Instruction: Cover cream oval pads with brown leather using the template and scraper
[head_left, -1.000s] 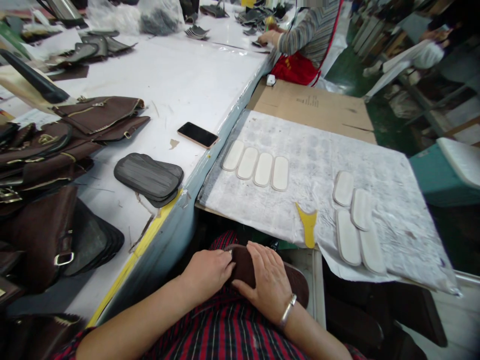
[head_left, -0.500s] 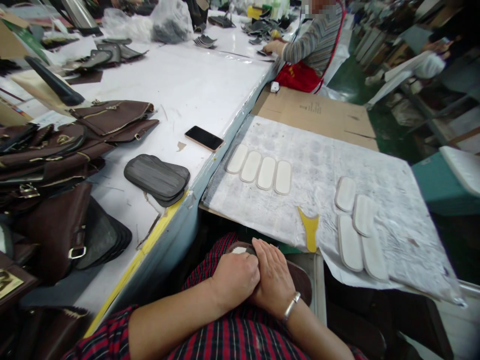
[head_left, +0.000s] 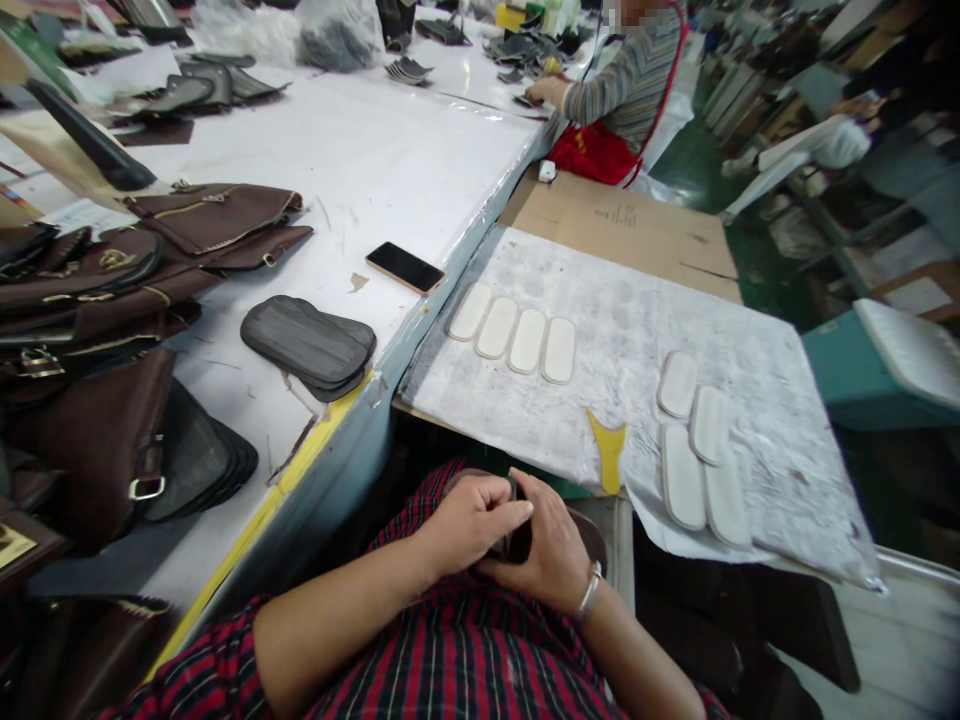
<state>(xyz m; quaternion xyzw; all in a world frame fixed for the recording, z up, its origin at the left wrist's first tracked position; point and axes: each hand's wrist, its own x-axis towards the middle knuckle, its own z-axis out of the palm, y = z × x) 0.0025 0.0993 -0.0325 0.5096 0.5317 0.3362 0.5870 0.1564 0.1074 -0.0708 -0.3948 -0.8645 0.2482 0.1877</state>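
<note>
Over my lap, my left hand (head_left: pixel 474 520) and my right hand (head_left: pixel 551 545) close around a dark brown piece (head_left: pixel 517 535), mostly hidden by the fingers. The left fingers are curled on it, with the thumb pointing right. Curved around its right side are the right fingers and thumb. Ahead, several white oval pieces (head_left: pixel 559 350) lie on the paper-covered board (head_left: pixel 615 340). A yellow forked tool (head_left: pixel 609 450) rests at the board's near edge.
On the white table (head_left: pixel 352 160) at left are a phone (head_left: pixel 405 268), stacked dark oval pieces (head_left: pixel 307 345) and brown leather bags (head_left: pixel 97 440). A person in a striped sleeve (head_left: pixel 615 95) works at the far end. A teal bin (head_left: pixel 847 370) stands right.
My left hand has loosened from a fist, its thumb now extended. My right fingers have lifted and curved apart from the thumb. The dark piece shows between the hands, its white patch now out of sight.
</note>
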